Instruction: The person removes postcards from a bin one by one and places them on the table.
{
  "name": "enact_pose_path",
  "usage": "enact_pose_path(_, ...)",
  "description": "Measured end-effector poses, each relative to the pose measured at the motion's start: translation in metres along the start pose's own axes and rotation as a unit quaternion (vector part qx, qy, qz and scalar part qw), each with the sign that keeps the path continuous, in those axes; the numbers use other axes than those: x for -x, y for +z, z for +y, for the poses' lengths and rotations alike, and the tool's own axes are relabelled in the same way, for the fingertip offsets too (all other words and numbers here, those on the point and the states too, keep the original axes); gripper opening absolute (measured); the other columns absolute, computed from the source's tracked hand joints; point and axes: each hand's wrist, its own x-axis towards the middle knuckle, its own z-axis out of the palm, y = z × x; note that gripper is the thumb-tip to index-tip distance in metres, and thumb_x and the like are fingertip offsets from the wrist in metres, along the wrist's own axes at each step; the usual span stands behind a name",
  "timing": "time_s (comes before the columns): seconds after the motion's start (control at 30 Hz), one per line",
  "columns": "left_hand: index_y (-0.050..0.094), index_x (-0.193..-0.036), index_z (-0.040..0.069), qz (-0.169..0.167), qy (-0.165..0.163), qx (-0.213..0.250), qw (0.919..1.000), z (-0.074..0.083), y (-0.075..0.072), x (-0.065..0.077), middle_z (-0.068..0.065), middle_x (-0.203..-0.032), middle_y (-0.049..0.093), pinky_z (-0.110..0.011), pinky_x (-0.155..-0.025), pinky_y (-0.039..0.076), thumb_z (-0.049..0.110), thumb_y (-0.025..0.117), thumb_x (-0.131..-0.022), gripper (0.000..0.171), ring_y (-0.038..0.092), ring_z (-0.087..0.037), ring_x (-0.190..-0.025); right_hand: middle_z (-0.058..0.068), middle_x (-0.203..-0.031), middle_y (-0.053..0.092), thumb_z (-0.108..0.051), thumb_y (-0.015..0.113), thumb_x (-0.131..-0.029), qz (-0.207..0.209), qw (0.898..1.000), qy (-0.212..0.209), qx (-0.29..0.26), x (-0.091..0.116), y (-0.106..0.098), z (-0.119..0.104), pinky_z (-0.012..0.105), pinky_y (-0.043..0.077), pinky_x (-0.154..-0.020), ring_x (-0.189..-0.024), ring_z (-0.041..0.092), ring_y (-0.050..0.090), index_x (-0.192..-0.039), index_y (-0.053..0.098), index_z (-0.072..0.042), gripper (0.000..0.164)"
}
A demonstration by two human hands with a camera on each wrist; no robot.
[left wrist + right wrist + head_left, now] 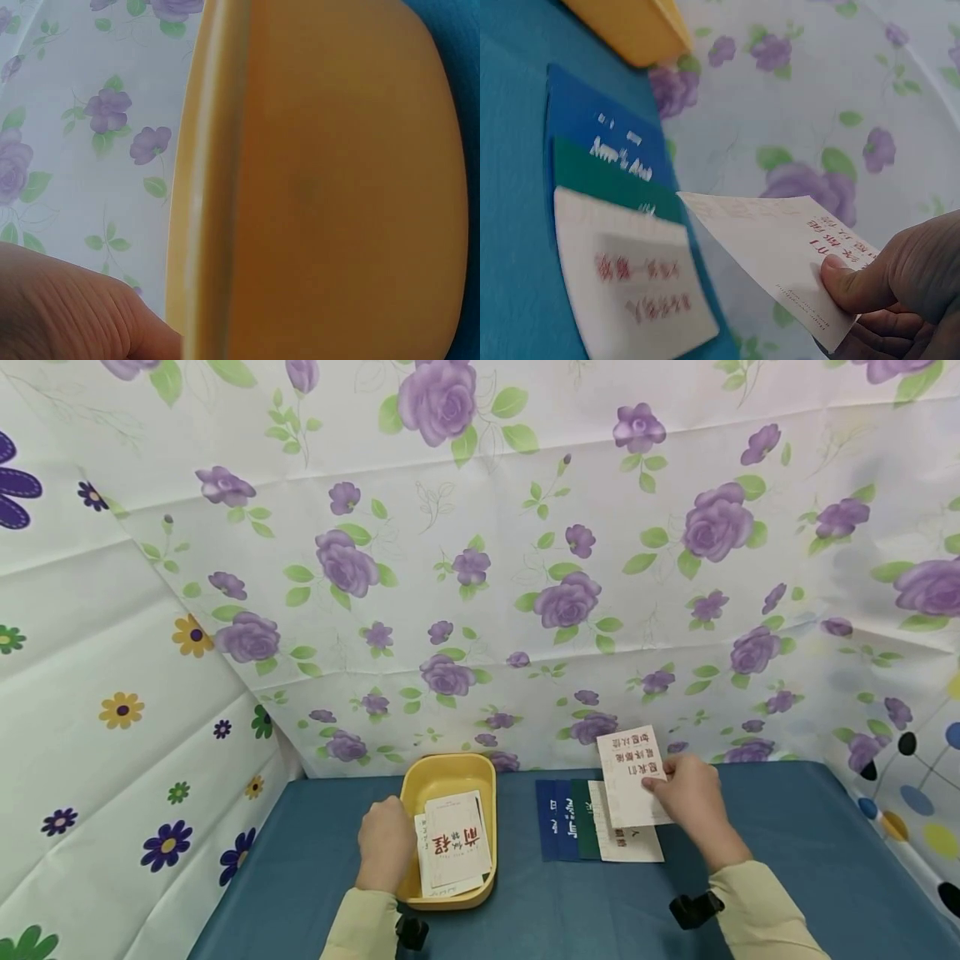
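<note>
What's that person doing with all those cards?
A person is handling cards at a blue table. Their right hand pinches a white card with red writing, held up above an overlapping row. In that row are blue cards, a green card and, at the end, another white card. Their left hand grips the side of a yellow tray, where more cards lie stacked, the top one white with red writing.

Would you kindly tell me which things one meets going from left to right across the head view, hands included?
Left hand, tray, blue cards, green card, held card, right hand.
</note>
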Motion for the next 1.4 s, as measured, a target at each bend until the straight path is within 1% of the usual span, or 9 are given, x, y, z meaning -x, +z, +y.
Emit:
enact_pose_path(0.07, 0.059, -0.088, -0.004, 0.000, -0.001, 0.000, 1.0000, 0.000, 0.000, 0.000, -0.013, -0.069, 0.055, -0.037, -0.047, 0.047, 0.005, 0.056, -0.088, 0.009, 0.060, -0.027, -0.063, 0.001, -0.056, 0.042, -0.024, 0.069, -0.083, -0.010, 1.000, 0.014, 0.007, -0.001, 0.001, 0.009, 0.029, 0.031, -0.043, -0.048, 0.014, 0.039, -0.069, 0.052, -0.008, 0.027)
enact_pose_path(0.2, 0.059, -0.088, -0.004, 0.001, -0.001, 0.001, 1.0000, 0.000, 0.000, 0.000, -0.013, -0.069, 0.055, -0.038, -0.047, 0.047, 0.006, 0.056, -0.088, 0.010, 0.060, -0.028, -0.063, -0.003, -0.052, 0.025, -0.025, 0.070, -0.082, -0.031, 0.998, 0.041, 0.021, -0.001, 0.006, 0.025, 0.027, 0.024, -0.043, -0.045, 0.012, 0.025, -0.059, 0.035, -0.016, 0.043)
enact_pose_path(0.5, 0.059, -0.087, -0.003, 0.004, 0.001, -0.001, 1.0000, 0.000, 0.000, 0.000, -0.012, -0.069, 0.055, -0.038, -0.048, 0.047, 0.007, 0.058, -0.088, 0.010, 0.060, -0.027, -0.062, -0.005, -0.054, 0.020, -0.026, 0.073, -0.079, -0.065, 0.996, 0.055, 0.039, -0.001, 0.013, 0.044, 0.027, 0.025, -0.044, -0.047, 0.011, 0.023, -0.058, 0.032, -0.018, 0.047)
enact_pose_path(0.63, 0.059, -0.087, -0.003, 0.003, 0.001, -0.001, 1.0000, 0.000, 0.000, 0.000, -0.012, -0.068, 0.055, -0.037, -0.048, 0.047, 0.007, 0.058, -0.088, 0.010, 0.059, -0.027, -0.062, -0.001, -0.056, 0.031, -0.026, 0.073, -0.078, -0.070, 0.995, 0.061, 0.047, -0.001, 0.017, 0.047, 0.029, 0.029, -0.046, -0.050, 0.015, 0.033, -0.060, 0.041, -0.014, 0.038)
enact_pose_path(0.77, 0.059, -0.087, -0.003, 0.000, 0.000, 0.000, 1.0000, 0.000, 0.000, 0.001, -0.012, -0.068, 0.054, -0.037, -0.048, 0.047, 0.007, 0.058, -0.088, 0.010, 0.059, -0.027, -0.062, 0.003, -0.060, 0.038, -0.025, 0.074, -0.078, -0.076, 0.993, 0.067, 0.052, 0.000, 0.021, 0.049, 0.031, 0.031, -0.048, -0.054, 0.018, 0.037, -0.064, 0.049, -0.010, 0.033)
enact_pose_path(0.87, 0.059, -0.087, -0.003, 0.001, 0.002, 0.001, 1.0000, 0.000, 0.001, 0.001, -0.012, -0.069, 0.054, -0.037, -0.048, 0.046, 0.008, 0.058, -0.088, 0.010, 0.059, -0.027, -0.062, 0.005, -0.064, 0.046, -0.026, 0.074, -0.077, -0.078, 0.993, 0.072, 0.057, 0.000, 0.024, 0.050, 0.032, 0.035, -0.049, -0.057, 0.020, 0.042, -0.070, 0.056, -0.006, 0.028)
enact_pose_path(0.97, 0.059, -0.087, -0.003, 0.004, 0.004, 0.002, 1.0000, 0.000, 0.001, 0.000, -0.012, -0.069, 0.055, -0.038, -0.048, 0.047, 0.007, 0.058, -0.087, 0.010, 0.059, -0.027, -0.063, 0.008, -0.073, 0.056, -0.025, 0.075, -0.076, -0.074, 0.993, 0.071, 0.063, 0.000, 0.027, 0.051, 0.035, 0.041, -0.053, -0.063, 0.022, 0.050, -0.082, 0.063, -0.002, 0.027)
enact_pose_path(1.07, 0.059, -0.088, -0.003, 0.004, 0.003, 0.002, 1.0000, 0.000, 0.002, 0.000, -0.013, -0.070, 0.055, -0.038, -0.049, 0.047, 0.007, 0.058, -0.087, 0.010, 0.059, -0.028, -0.063, 0.008, -0.074, 0.058, -0.024, 0.075, -0.075, -0.066, 0.994, 0.065, 0.066, 0.002, 0.031, 0.053, 0.037, 0.043, -0.054, -0.064, 0.022, 0.053, -0.086, 0.064, 0.001, 0.029)
enact_pose_path(1.4, 0.060, -0.088, -0.003, 0.005, 0.004, -0.001, 1.0000, -0.001, 0.003, 0.000, -0.013, -0.070, 0.055, -0.038, -0.048, 0.047, 0.009, 0.059, -0.087, 0.012, 0.059, -0.028, -0.063, 0.004, -0.065, 0.055, -0.021, 0.075, -0.075, -0.030, 0.995, 0.056, 0.071, 0.009, 0.039, 0.054, 0.036, 0.042, -0.048, -0.055, 0.020, 0.051, -0.076, 0.063, -0.002, 0.023)
